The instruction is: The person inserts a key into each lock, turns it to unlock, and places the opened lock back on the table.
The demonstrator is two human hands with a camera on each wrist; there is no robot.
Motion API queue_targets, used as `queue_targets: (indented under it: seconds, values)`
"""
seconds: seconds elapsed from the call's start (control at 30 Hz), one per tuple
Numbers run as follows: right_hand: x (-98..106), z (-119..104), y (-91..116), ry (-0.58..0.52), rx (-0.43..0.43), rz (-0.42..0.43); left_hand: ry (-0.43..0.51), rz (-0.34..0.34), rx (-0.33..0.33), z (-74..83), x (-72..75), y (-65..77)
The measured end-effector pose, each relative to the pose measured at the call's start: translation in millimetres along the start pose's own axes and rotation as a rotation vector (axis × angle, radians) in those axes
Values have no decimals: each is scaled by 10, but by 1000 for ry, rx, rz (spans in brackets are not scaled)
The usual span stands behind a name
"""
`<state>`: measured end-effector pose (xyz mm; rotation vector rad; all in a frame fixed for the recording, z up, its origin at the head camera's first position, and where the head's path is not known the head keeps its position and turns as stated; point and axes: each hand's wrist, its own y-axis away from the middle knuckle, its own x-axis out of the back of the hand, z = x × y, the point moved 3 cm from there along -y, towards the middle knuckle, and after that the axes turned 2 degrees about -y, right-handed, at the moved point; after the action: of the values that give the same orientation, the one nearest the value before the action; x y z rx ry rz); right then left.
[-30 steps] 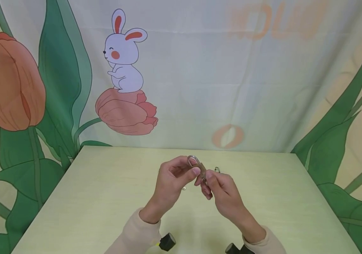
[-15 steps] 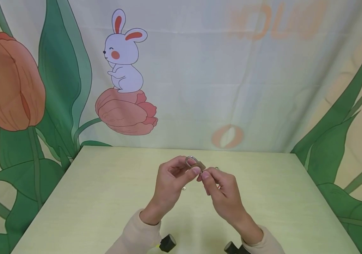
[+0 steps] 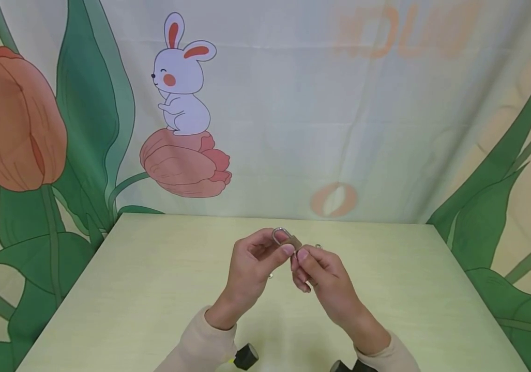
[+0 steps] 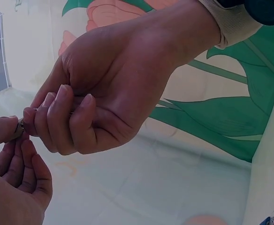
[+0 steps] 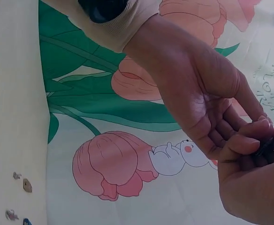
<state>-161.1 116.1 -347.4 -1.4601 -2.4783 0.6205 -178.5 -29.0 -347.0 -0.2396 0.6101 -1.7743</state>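
My left hand (image 3: 248, 274) holds a small brass padlock (image 3: 295, 242) between thumb and fingers, its silver shackle pointing up and to the left. At the end of the padlock away from the shackle, my right hand (image 3: 332, 279) pinches a small key that its fingertips mostly hide. In the left wrist view a sliver of metal, part of the key (image 4: 22, 123), shows between the two hands. The right hand's other fingers (image 4: 62, 124) are curled in. From the right wrist, a dark bit of the padlock (image 5: 264, 146) shows among fingers.
Several small things lie on the pale table (image 3: 153, 289): a brass-coloured piece (image 5: 27, 185), small metal pieces (image 5: 11, 215) and something blue (image 5: 27, 221). Shiny bits show behind the hands. A printed cloth backdrop (image 3: 270, 103) rises behind the table's far edge.
The padlock has tilted, its shackle leaning further left. My right fingertips have shifted and stay at the padlock's lower end. The left hand has hardly moved.
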Motion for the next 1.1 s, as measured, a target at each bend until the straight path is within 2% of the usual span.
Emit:
queue_targets:
  seconds: [0.13, 0.3, 0.4, 0.53, 0.6, 0.63, 0.8, 0.87, 1.0, 1.1]
  values:
    - [12, 19, 7, -170, -101, -27, -10, -10, -3, 8, -5, 3]
    - [14, 28, 25, -316, -151, -98, -34, -22, 0, 12, -8, 10]
    - [6, 32, 31, -303, -141, -114, -26, -30, 6, 9, -12, 16]
    - [-5, 47, 30, -232, -109, -104, 3, -46, -1, 11, -24, 17]
    - [-3, 53, 27, -130, -71, -80, 18, -53, -12, 14, -28, 13]
    - [3, 53, 25, -44, -40, -63, 21, -54, -16, 14, -28, 11]
    - [50, 20, 20, 512, 134, 67, 3, -36, -36, 9, -12, 0]
    - [75, -9, 16, 657, 191, 100, -31, -27, -48, 10, 2, -4]
    - [135, -80, 6, 778, 258, 123, -101, -27, -86, 21, 40, -6]
    - [180, -145, 5, 804, 284, 140, -145, -34, -115, 28, 71, -4]
